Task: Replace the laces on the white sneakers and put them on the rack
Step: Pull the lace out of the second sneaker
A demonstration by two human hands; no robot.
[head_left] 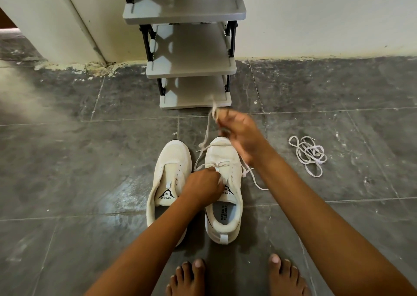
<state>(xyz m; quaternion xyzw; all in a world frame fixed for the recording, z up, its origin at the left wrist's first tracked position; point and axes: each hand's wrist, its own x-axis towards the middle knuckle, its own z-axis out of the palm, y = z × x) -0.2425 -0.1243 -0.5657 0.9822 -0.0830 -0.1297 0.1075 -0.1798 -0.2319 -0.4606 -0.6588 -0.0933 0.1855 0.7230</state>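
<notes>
— Right hand [240, 135]?
— Raised beyond the toe of the right sneaker [223, 183], blurred; fingers [228, 117] curled, pinching the lace [206, 135] running down to the lowest eyelets.
— Left hand [203, 186]?
— Down on that sneaker's tongue, fingers bent round the lace crossing.
— Other sneaker [168, 180]?
— Just left of those fingers, unlaced.
— Elsewhere?
— Loose lace [309, 154] heaped well right; rack [194, 70] beyond the raised fingers.

Your right hand [239, 133]: motion-blurred, grip on lace [208, 126] unclear. Your left hand [203, 184]: covers right sneaker [223, 183] tongue. Rack [189, 54]: top cropped. Your feet [237, 277]: cut off below.
</notes>
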